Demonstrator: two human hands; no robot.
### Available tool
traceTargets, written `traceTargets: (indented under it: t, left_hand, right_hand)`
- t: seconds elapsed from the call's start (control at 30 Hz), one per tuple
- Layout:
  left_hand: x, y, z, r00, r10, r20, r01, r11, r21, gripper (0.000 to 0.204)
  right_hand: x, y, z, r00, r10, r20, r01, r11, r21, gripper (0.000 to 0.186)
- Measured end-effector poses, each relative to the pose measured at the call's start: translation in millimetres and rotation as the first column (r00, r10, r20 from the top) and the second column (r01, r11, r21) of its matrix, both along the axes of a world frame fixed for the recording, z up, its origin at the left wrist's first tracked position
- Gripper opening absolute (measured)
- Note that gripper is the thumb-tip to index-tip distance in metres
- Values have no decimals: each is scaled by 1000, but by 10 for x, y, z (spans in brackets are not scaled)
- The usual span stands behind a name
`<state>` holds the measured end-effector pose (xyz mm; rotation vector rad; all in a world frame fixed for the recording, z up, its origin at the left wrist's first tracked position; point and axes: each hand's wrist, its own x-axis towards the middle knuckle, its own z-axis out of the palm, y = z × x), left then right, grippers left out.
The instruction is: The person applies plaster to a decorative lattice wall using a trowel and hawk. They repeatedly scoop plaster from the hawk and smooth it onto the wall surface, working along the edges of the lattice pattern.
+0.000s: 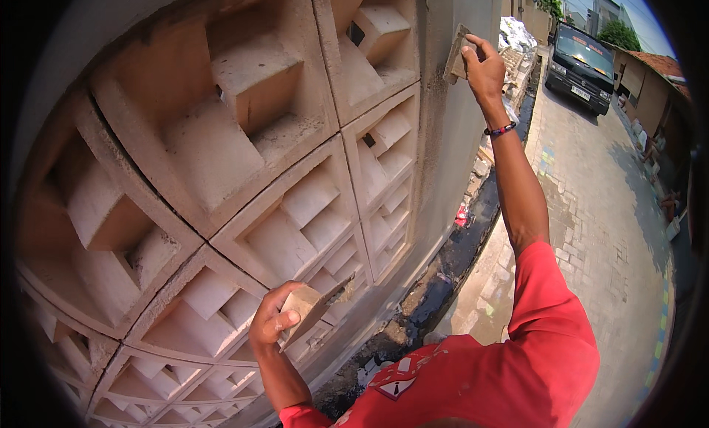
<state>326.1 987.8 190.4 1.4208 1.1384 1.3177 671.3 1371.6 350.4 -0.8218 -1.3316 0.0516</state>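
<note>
In my left hand point(270, 319), low in front of the breeze-block wall point(325, 125), is a flat, thin-edged tool with a pale tan block point(303, 304) that my fingers and thumb close around. Its far tip looks dark and smeared. My right hand point(484, 72) reaches up and far ahead. It grips a small grey-brown flat block point(458, 55) between thumb and fingers, up against the grey plastered strip point(458, 125) beside the breeze blocks. Darker, damp-looking plaster runs along that edge. A dark bracelet circles my right wrist.
An open drain point(436, 284) with dark water and rubble runs along the wall's foot. Right of it lies a paved lane point(591, 228). Further up stand a dark van point(581, 66) and a pile of white sacks point(517, 35). People sit along the right side.
</note>
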Motion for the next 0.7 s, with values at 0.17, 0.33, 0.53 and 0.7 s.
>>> traceTargets:
  t: [0.17, 0.33, 0.53, 0.7]
  left_hand:
    - [-18, -48, -115, 999, 42, 32, -42, 999, 2, 65]
    - [-60, -37, -180, 997, 71, 33, -70, 996, -47, 70]
    - [-128, -45, -283, 994, 69, 80, -66, 997, -43, 69]
    - [-111, 8, -297, 995, 78, 68, -77, 997, -24, 72]
  right_hand:
    - [-299, -135, -122, 972, -104, 212, 49, 967, 249, 26]
    - [-64, -65, 285, 997, -57, 46, 56, 998, 38, 25]
    - [-255, 63, 362, 983, -121, 139, 84, 966, 244, 27]
    - [27, 306, 842, 998, -49, -45, 61, 948, 313, 21]
